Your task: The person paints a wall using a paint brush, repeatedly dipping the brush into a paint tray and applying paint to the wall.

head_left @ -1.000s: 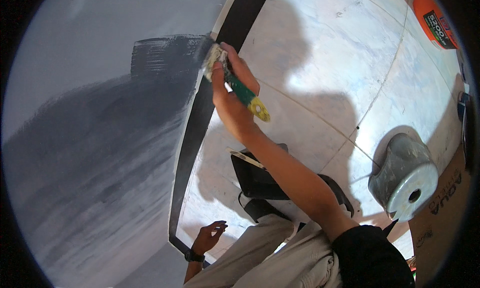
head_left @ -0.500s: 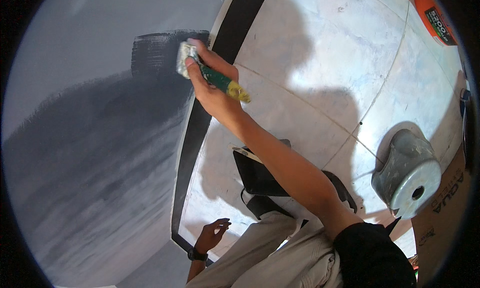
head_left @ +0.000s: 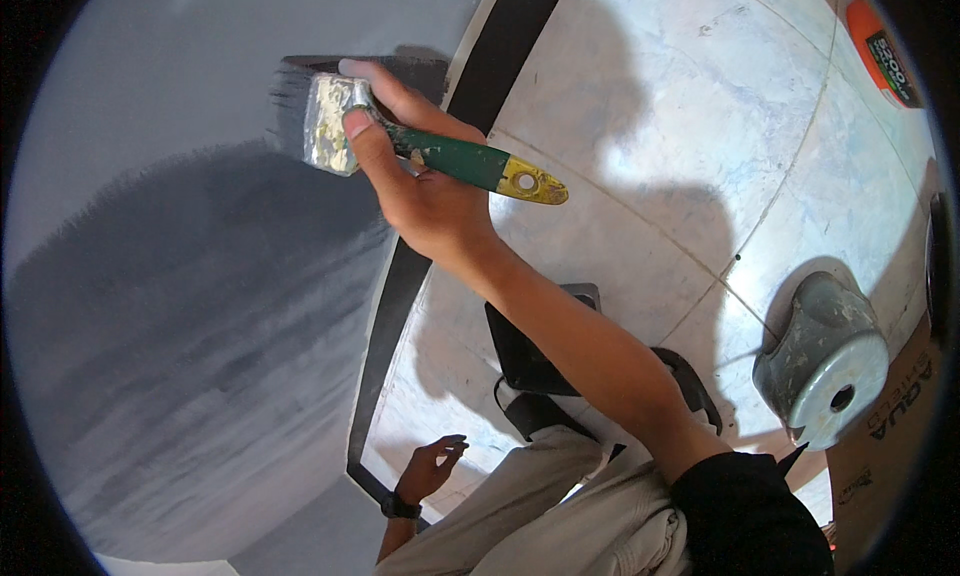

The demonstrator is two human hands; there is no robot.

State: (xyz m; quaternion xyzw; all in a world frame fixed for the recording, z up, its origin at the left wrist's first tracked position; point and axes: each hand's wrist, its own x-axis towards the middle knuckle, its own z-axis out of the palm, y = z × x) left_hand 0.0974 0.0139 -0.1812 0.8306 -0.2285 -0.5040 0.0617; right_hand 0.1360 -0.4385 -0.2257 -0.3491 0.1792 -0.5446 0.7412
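Observation:
In the head view my right hand (head_left: 420,196) grips a wide paintbrush (head_left: 460,154) with a green and yellow handle and pale, paint-caked head. The brush lies against the grey wall (head_left: 160,96), over a dark patch of paint; a broader streaked dark area covers the wall below it. Beside the wall runs a black skirting strip (head_left: 520,46) with a pale edge. My left hand (head_left: 432,464), wearing a dark watch, hangs low near the skirting with its fingers apart and nothing in it.
A black tray (head_left: 525,351) on the tiled floor (head_left: 660,116) is partly hidden under my forearm, beside my feet. A grey plastic stool (head_left: 810,346) stands at the right, near a brown cardboard sheet (head_left: 890,456). An orange container (head_left: 870,51) sits at the upper right.
My right hand and the brush have moved left from the skirting across the dark patch, and the handle has turned more level. My left hand has barely moved.

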